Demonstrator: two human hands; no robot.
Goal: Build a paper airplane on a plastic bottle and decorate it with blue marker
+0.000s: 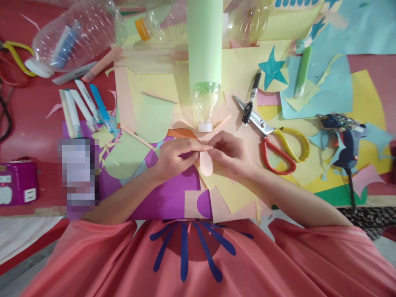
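Observation:
Between my two hands is a small pale pink paper strip (206, 164) with a rounded lower end. My left hand (176, 156) pinches its upper part from one side, and my right hand (230, 152) pinches it from the other; the fingertips nearly meet. Just beyond them lies a clear plastic bottle (206, 101) wrapped in light green paper (204, 41), its white cap (205, 126) pointing toward me. Sheets of yellow paper (230, 187) and purple paper (173, 196) lie beneath my hands.
On the right lie scissors (262, 126) with red and yellow handles, a black marker (252, 99), a teal star cutout (272, 68) and a dark blue glue gun (348, 144). Several markers (83, 105), a blurred phone (77, 171) and a large clear bottle (83, 33) are on the left.

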